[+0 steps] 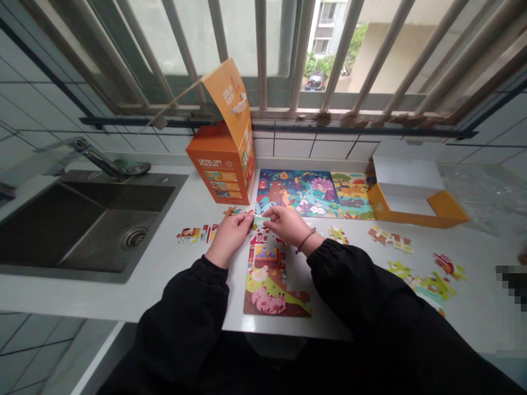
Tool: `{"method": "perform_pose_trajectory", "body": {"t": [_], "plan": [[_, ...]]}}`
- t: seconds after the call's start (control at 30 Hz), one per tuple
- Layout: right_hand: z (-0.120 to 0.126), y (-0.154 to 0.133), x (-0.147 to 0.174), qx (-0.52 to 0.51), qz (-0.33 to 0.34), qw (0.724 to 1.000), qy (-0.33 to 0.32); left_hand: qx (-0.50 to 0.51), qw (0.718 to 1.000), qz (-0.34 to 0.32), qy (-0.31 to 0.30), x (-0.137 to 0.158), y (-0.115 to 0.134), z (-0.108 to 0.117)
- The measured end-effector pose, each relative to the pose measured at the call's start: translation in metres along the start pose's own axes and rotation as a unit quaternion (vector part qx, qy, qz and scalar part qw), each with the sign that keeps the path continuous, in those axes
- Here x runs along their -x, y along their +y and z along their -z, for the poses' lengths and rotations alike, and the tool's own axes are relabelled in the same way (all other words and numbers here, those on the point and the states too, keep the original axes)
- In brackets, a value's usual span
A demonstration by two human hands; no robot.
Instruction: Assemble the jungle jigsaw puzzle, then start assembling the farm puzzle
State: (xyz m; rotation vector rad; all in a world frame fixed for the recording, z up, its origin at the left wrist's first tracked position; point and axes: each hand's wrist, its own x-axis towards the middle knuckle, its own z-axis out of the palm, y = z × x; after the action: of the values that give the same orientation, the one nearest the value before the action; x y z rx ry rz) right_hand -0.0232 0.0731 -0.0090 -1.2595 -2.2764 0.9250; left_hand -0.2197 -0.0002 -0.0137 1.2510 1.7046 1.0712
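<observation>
Both hands meet above the top end of a partly joined farm jigsaw puzzle (265,280), which shows a pink pig and a white bird. My left hand (233,233) pinches the left side of a pale green puzzle piece (259,221). From the right, my right hand (288,226) grips the same piece, its fingers curled and partly hiding it. Just left of my left hand lie several loose puzzle pieces (191,235). Beyond the hands rests a picture sheet (304,192) with forest animals.
An orange puzzle box (218,159) stands open at the back, beside the sink (90,219) and faucet (99,156). An open yellow box (420,206) sits back right. Loose pieces (436,284) lie scattered on the white counter (349,263). Window bars (261,55) rise behind.
</observation>
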Motion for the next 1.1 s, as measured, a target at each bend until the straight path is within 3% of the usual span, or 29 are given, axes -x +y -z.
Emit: {"method": "perform_pose_trajectory", "body": {"t": [0.27, 0.37, 0.53, 0.63, 0.8, 0.9, 1.1], "plan": [[0.0, -0.01, -0.003, 0.075, -0.001, 0.997, -0.019, -0.176, 0.98, -0.094, 0.025, 0.021, 0.007, 0.023], [-0.002, -0.013, -0.002, 0.105, 0.014, 0.994, -0.018, -0.203, 0.968, -0.146, -0.003, 0.034, 0.007, 0.019], [-0.007, -0.015, -0.001, 0.137, 0.046, 0.989, -0.021, -0.295, 0.922, -0.239, -0.077, 0.05, 0.002, 0.008], [0.0, -0.015, 0.0, 0.147, 0.059, 0.987, -0.011, -0.31, 0.915, -0.246, -0.083, 0.053, 0.002, 0.004], [0.038, -0.001, 0.018, 0.169, 0.064, 0.983, 0.034, -0.363, 0.887, -0.271, -0.086, 0.055, 0.005, 0.001], [0.053, 0.016, 0.042, 0.191, 0.093, 0.977, 0.009, -0.38, 0.878, -0.283, -0.075, 0.055, 0.0, 0.0], [0.044, 0.036, 0.074, 0.198, 0.145, 0.969, -0.029, -0.372, 0.876, -0.295, -0.09, 0.053, -0.008, -0.003]]}}
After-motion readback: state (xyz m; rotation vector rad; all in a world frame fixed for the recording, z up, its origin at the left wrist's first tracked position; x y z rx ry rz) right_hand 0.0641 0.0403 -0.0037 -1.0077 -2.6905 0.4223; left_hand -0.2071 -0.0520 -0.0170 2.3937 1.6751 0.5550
